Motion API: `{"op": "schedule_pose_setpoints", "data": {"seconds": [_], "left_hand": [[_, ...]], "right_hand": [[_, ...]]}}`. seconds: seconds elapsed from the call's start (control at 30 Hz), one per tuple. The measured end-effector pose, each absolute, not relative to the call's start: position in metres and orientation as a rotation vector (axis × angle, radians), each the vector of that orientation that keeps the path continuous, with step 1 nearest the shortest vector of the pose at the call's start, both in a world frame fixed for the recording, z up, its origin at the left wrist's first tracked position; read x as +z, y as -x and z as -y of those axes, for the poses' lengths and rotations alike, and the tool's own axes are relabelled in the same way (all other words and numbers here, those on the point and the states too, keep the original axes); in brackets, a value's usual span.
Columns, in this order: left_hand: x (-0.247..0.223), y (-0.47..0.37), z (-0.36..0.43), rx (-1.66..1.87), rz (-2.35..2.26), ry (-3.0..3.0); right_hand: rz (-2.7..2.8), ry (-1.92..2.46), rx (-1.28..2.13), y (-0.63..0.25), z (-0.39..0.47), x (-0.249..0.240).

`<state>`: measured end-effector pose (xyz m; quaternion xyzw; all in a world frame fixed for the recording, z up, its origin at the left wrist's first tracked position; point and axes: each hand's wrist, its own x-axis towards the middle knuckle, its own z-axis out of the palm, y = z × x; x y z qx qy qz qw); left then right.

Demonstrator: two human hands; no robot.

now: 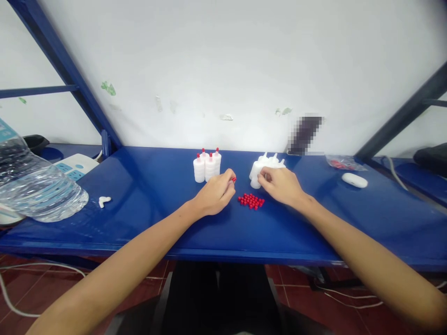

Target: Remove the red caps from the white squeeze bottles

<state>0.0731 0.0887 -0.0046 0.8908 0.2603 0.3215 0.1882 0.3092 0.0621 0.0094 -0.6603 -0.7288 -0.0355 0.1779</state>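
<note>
My left hand pinches a small red cap between its fingertips, above the table's middle. Several white squeeze bottles with red caps on their tips stand upright just behind that hand. My right hand is closed at a white squeeze bottle on the near side of a second group, its fingers curled against the bottle's side. The other bottles there show bare pointed nozzles, and my hand partly covers them. Between my hands lies a cluster of loose red caps.
The blue table meets a white wall. A large clear water bottle, a power strip and white earbuds are at the left. On the right lie a white case and a plastic bag with red pieces.
</note>
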Motion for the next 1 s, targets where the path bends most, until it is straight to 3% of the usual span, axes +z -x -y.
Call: {"op": "schedule_pose_setpoints", "data": {"seconds": [0.33, 0.5, 0.6, 0.8, 1.0], "left_hand": [[-0.005, -0.075, -0.088, 0.811, -0.633, -2.587], [-0.005, -0.076, -0.083, 0.840, -0.693, -2.604], [-0.007, -0.078, -0.083, 0.824, -0.712, -2.649], [-0.007, -0.080, -0.087, 0.793, -0.733, -2.703], [-0.004, -0.083, -0.084, 0.759, -0.634, -2.731]], "right_hand": [[2.019, 1.724, -0.106, -0.312, -0.060, 0.010], [2.359, 1.149, 0.343, -0.297, -0.042, 0.015], [2.379, 1.087, 0.503, -0.288, -0.036, 0.013], [2.304, 1.152, 0.244, -0.289, -0.037, 0.014], [2.395, 1.050, 0.206, -0.286, -0.037, 0.011]]}}
